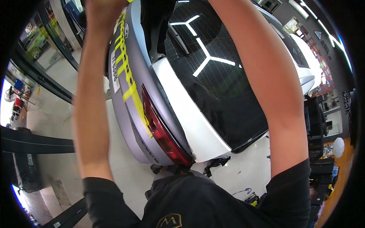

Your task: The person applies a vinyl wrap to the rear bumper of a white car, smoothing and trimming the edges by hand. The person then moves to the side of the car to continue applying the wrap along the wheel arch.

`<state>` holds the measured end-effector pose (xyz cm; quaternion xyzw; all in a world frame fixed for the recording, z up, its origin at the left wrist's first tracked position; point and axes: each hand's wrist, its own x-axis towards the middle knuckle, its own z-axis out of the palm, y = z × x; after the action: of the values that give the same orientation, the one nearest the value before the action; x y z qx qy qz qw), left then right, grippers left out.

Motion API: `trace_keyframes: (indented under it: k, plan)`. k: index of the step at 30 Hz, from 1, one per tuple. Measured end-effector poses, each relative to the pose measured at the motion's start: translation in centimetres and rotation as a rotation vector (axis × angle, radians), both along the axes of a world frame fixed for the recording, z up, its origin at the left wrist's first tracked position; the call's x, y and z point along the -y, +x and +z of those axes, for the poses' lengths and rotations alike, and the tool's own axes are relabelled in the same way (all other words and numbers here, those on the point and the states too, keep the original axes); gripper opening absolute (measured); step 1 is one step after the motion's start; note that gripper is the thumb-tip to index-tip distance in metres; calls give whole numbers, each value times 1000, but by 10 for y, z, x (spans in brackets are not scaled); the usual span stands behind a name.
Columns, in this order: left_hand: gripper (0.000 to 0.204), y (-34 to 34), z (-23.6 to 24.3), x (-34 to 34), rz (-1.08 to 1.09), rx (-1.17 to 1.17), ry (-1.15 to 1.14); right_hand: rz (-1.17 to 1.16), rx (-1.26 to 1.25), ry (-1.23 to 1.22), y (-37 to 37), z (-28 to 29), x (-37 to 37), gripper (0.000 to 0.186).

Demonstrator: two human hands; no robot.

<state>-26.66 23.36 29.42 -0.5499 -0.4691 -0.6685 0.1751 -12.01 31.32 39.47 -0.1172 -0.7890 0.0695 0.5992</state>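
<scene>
The rear of a car fills the middle, with a matte purple-grey tailgate (159, 87), a white body panel (190, 117) and a dark rear window (216, 83). Yellow tape strips (128, 74) run along the tailgate beside a red tail light (163, 133). Both my forearms stretch up past the car. My left hand (104, 9) shows only in part at the top edge, near the upper end of the tape; its fingers are out of sight. Above the rear window my right forearm leaves the picture, so that hand does not show.
A black post (38, 140) crosses the left side. Black crumpled film (216, 164) lies on the tiled floor by the car's corner. Tools and a cable (247, 192) are at the lower right. A white car (304, 49) and a dark cabinet (321, 171) stand at the right.
</scene>
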Motion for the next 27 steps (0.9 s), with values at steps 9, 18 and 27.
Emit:
trace_keyframes:
  k: [9,18,27]
  plan:
    - [22,63,-180,15,45,166,-561,312,202,35,94,2,117,9]
    - [25,-2,-97,-110,309,-100,-377,60,255,-422,115,33,97,21]
    - [48,-70,-28,-162,489,-121,-170,41,331,-243,104,55,117,21]
